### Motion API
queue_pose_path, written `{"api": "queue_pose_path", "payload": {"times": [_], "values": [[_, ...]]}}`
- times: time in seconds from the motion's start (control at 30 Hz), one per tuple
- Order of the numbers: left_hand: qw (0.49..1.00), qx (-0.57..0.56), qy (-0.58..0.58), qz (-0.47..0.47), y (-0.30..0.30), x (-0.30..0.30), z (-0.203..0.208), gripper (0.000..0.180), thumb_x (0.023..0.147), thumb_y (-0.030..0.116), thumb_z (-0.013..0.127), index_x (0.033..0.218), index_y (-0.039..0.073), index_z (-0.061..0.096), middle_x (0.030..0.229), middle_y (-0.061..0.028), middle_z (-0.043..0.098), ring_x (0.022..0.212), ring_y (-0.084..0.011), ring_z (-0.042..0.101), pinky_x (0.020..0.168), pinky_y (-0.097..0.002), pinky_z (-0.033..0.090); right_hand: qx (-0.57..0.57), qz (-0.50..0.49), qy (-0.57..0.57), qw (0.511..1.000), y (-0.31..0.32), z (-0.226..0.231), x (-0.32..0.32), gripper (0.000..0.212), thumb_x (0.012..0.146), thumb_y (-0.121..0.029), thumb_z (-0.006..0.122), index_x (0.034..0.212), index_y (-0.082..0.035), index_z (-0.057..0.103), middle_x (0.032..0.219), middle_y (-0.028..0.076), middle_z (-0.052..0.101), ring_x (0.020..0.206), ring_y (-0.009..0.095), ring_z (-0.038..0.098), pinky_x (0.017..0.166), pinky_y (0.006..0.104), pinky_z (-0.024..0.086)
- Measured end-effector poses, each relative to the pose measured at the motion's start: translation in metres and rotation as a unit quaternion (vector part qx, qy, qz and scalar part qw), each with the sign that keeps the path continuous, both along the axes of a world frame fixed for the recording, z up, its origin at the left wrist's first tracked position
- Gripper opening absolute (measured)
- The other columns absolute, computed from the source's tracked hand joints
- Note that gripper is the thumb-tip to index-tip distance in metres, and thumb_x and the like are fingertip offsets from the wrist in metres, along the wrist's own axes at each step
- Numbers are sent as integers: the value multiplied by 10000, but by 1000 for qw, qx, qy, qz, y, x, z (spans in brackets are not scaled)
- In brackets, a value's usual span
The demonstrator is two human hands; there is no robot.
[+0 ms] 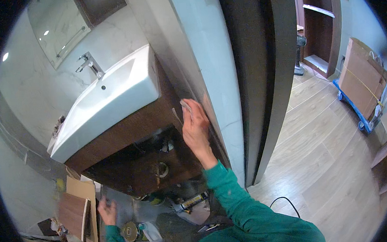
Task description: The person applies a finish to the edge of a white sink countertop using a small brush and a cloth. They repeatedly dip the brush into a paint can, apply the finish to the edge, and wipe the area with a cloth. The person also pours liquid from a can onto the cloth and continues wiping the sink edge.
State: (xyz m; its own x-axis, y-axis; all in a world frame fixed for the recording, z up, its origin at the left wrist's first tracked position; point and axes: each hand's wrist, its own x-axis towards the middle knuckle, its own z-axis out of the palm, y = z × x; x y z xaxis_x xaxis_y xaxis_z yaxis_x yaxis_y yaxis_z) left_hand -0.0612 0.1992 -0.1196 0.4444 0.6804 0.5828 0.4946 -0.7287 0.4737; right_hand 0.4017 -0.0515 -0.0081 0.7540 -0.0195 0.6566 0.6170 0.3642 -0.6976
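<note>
My right hand [196,129] is raised at the right end of the vanity cabinet [123,127], by the narrow gap to the wall. Its fingers are closed around a small pale, flat piece [185,105], too small to name. Above it sits the white washbasin [121,92] with its chrome tap [91,66]. Low on the left, slightly blurred, my left hand [107,210] has its fingers apart and seems to hold nothing. It is beside an upright cardboard piece [83,194] and a brown wood panel [73,215].
Under the vanity lie a sealant tube [194,201], a round tin [130,231] and a white bottle [152,233]. A dark door frame [262,81] rises on my right. Beyond it, a blue trolley [352,107] carries flat cartons, and a black cable [287,199] crosses the floor.
</note>
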Motion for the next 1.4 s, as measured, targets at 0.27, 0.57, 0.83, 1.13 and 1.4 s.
{"api": "queue_pose_path", "payload": {"times": [0.27, 0.57, 0.83, 1.13, 1.4], "values": [[923, 381, 5, -49, -99, 176, 308, 260, 874, 53, 710, 1123, -5, 665, 935, -113, 689, 742, -169, 647, 694, -310, 526, -27, -6, -70, 997, 78, 8, 74, 182, 930, -110, 619, 1092, -59, 685, 1124, 146, 659, 1025, 326, 649, 858, 384, 516], [973, 191, -71, -110, -53, 311, 320, 569, 952, 452, 600, 1249, -32, 616, 1104, -216, 682, 1008, -299, 667, 873, -395, 527, -4, 173, -19, 985, 89, 7, 95, 157, 904, -128, 680, 1028, -40, 719, 1061, 119, 707, 965, 245, 687, 837, 324, 524], [971, 222, -59, -67, -55, 317, 315, 675, 952, 545, 534, 1254, -54, 604, 1091, -240, 682, 1021, -354, 664, 854, -449, 537, 12, 114, -21, 993, 172, 29, 157, 159, 898, -113, 679, 1021, -34, 741, 1010, 133, 729, 926, 239, 704, 831, 335, 538], [963, 255, -68, -51, -61, 320, 312, 648, 959, 525, 551, 1232, -60, 615, 1061, -248, 687, 994, -354, 675, 854, -458, 535, 38, 116, -63, 991, 136, 13, 131, 147, 897, -89, 670, 1007, -16, 734, 968, 139, 730, 918, 237, 704, 833, 327, 531], [967, 240, -75, -47, -65, 321, 311, 653, 969, 511, 541, 1235, -82, 608, 1062, -266, 685, 1021, -363, 669, 893, -443, 516, -1, 107, -37, 994, 190, 50, 179, 150, 893, -88, 673, 1003, -5, 732, 999, 137, 735, 923, 239, 708, 831, 321, 537]]}}
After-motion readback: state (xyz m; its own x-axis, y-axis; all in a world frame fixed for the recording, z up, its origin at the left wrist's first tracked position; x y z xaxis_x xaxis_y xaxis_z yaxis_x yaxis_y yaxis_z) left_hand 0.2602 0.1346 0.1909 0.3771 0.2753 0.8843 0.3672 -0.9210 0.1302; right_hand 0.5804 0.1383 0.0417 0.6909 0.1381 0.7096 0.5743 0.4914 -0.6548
